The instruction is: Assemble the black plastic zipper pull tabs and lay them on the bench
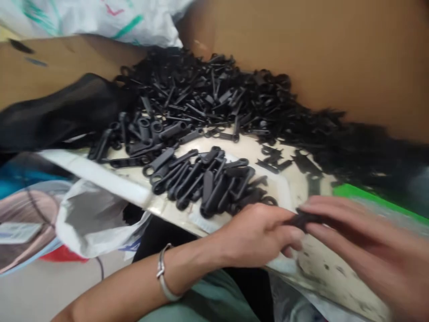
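Observation:
In front of me a small black plastic part [305, 219] is held between my two hands at the table's near edge; motion blurs its shape. My left hand [256, 235], with a bracelet on the wrist, pinches one end between thumb and fingers. From the right side my right hand [365, 243] grips the other end, its thumb and fingertips closed on it. Close to my left hand lies a cluster of elongated black plastic parts [208, 179] with ring-shaped ends, roughly side by side.
A large heap of black parts [214, 89] covers the back of the table [335, 268]. White bags [97, 20] stand behind it. Black fabric [63, 112] lies at left. An open white bag [94, 219] hangs below, beside a lined bin [30, 210]. Something green [382, 203] lies at right.

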Action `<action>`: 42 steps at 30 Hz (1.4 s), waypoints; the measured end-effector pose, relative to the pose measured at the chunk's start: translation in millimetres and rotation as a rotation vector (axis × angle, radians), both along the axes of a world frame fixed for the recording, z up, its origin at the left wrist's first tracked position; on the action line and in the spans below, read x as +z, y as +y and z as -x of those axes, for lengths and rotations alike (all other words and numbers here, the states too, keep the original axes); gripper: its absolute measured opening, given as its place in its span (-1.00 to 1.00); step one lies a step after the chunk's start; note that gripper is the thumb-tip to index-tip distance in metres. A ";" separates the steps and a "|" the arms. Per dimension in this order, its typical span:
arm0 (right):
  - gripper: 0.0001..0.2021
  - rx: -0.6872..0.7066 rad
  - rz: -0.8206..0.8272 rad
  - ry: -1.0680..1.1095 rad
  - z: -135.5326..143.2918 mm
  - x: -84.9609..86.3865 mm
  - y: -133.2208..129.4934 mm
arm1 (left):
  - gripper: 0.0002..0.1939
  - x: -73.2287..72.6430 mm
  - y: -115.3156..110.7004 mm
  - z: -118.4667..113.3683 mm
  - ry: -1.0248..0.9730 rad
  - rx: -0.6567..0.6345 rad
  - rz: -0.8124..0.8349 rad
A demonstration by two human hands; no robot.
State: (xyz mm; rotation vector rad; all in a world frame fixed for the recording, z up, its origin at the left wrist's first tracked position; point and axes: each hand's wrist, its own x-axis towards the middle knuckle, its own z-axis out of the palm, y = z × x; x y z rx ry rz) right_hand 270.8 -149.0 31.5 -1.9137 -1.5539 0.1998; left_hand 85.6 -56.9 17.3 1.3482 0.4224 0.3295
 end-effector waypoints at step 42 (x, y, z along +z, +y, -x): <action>-0.64 -0.409 0.562 -0.516 -53.4 -34.3 38.6 | -0.64 3.8 53.9 42.5 0.704 0.350 -1.624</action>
